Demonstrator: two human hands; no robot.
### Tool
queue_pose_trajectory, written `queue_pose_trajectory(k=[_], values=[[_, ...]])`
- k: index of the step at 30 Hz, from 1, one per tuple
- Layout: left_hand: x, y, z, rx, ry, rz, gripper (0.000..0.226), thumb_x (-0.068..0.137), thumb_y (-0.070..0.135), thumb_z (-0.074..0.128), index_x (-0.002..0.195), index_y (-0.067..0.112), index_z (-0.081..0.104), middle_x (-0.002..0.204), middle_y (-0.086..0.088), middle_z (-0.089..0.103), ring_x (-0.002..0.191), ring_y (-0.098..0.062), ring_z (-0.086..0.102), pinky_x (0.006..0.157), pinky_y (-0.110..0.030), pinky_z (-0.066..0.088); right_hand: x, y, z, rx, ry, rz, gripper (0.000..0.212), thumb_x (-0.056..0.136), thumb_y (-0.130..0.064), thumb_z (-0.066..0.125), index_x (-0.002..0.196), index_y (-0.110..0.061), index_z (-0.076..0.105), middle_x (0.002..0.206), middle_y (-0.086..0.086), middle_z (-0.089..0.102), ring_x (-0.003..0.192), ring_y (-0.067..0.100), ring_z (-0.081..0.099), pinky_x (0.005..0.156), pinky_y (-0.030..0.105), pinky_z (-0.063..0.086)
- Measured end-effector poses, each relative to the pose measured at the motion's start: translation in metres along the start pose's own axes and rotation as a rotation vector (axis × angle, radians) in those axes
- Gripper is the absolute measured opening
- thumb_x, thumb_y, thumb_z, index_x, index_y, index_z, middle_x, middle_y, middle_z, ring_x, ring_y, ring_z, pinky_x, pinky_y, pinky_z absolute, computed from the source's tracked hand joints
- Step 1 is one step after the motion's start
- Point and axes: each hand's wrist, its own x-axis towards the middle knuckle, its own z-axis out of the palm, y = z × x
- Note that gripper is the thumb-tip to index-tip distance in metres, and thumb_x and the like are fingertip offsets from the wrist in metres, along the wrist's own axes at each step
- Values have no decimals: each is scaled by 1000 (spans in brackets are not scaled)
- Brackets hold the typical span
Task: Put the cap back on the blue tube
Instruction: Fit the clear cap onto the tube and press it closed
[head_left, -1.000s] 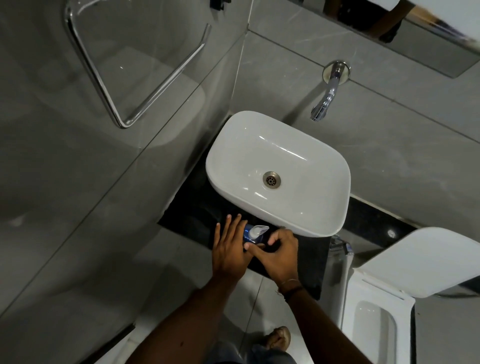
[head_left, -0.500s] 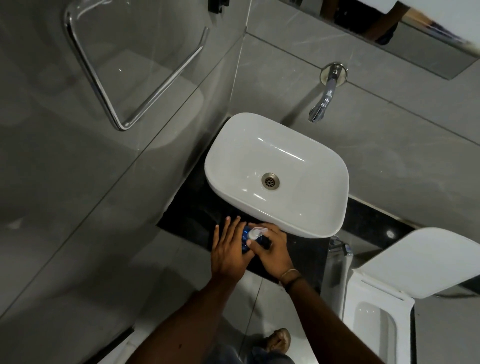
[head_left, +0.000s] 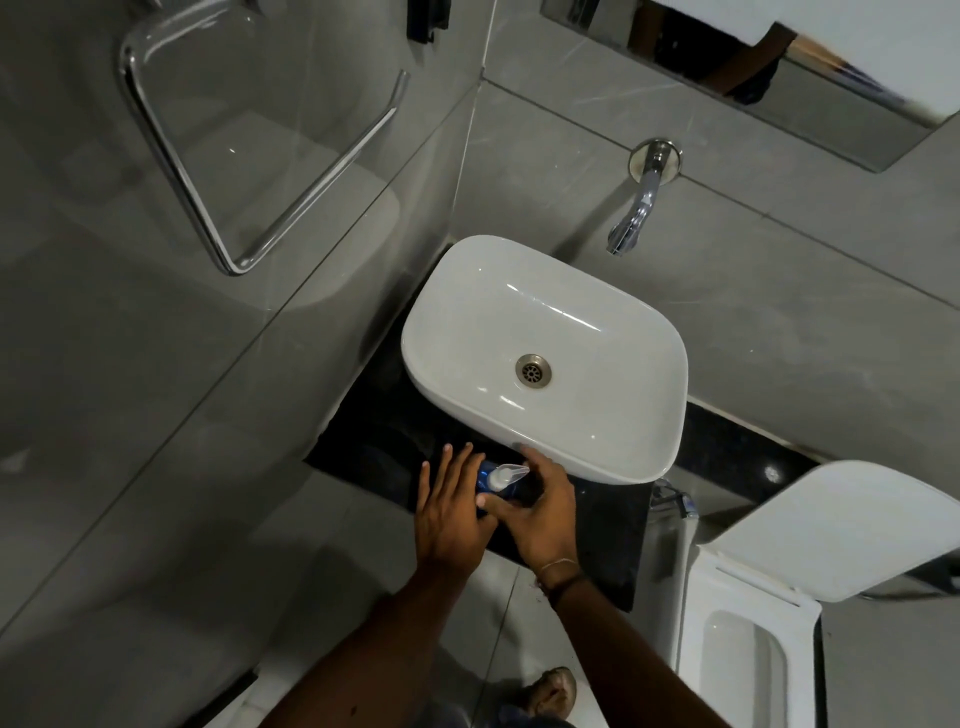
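Note:
A blue tube (head_left: 485, 479) stands on the black counter (head_left: 608, 525) just in front of the basin, and only a small part of it shows between my hands. A clear whitish cap (head_left: 506, 474) sits at its top, its tip pointing right. My left hand (head_left: 449, 512) lies flat against the tube's left side with straight, spread fingers. My right hand (head_left: 543, 512) curls around the tube from the right, thumb across its front and fingers behind it. Whether the cap is fully seated I cannot tell.
A white basin (head_left: 545, 358) overhangs the counter right behind my hands, with a chrome wall tap (head_left: 636, 213) above it. A toilet with its lid raised (head_left: 810, 540) stands to the right. A chrome towel rail (head_left: 244, 171) hangs on the left wall. The floor lies below.
My right hand has moved up and wrapped more closely around the tube below the cap. My left hand has stayed flat beside it.

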Motion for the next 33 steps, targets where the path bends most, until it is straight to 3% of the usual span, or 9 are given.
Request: queue_pose_trajectory(k=[1,3,7,9,11,17,22,25,33], values=[[0,0,0,-11,11,4,62,84,27,62,144,13,54,154,-7,51,151,-28,35,124,-57,27,-3,0,-6,-13,-34,-18,85,61,-24,97,138,-24,61,136,-4,62,127,10,56,111,25,46],[0,0,0,-29,21,7,64,87,40,55,143,11,55,153,-7,53,149,-29,38,123,-57,27,-5,-3,-19,-84,-67,-121,83,70,-21,91,146,-23,56,143,-6,60,133,6,52,115,24,41],[2,1,-2,-34,20,8,75,88,60,52,142,8,56,151,-9,55,148,-30,40,122,-58,29,-3,-15,-36,-305,-94,-308,53,82,-21,83,133,-23,69,131,-4,70,121,7,57,110,30,47],[2,2,-3,-44,20,0,78,88,64,51,142,8,56,151,-9,55,148,-30,40,122,-58,29,-4,-17,-38,-363,-89,-321,48,83,-18,81,130,-21,72,126,-1,73,118,15,62,107,34,50],[3,3,-4,-44,8,-9,80,87,66,50,143,8,55,152,-8,54,149,-29,39,123,-58,27,-8,-17,-38,-388,-82,-307,51,83,-17,81,133,-22,71,125,0,74,117,18,64,106,26,47],[2,-3,-1,4,-54,-8,77,85,57,48,148,13,50,157,-5,48,153,-24,29,126,-53,21,-21,-17,-28,-267,-78,-248,56,83,-6,78,135,-24,69,122,-2,77,112,13,69,101,19,48],[2,-2,1,5,-41,-15,68,88,48,49,147,14,51,156,-4,50,152,-23,31,126,-52,22,-26,-22,-20,3,-27,-90,50,84,-1,79,125,-29,71,104,-10,80,97,-10,73,93,12,57],[2,-2,1,-1,-46,-15,66,87,43,51,147,13,51,156,-5,50,153,-23,30,126,-52,21,-26,-19,-14,38,6,-35,45,83,-4,82,124,-19,74,99,-7,80,90,-18,70,84,2,53],[1,1,-3,-80,-70,-59,66,86,39,48,146,11,51,154,-8,52,151,-27,35,125,-50,27,-26,-6,-13,165,-3,1,58,70,-20,93,122,-30,71,98,-12,78,96,-3,75,87,11,58]])
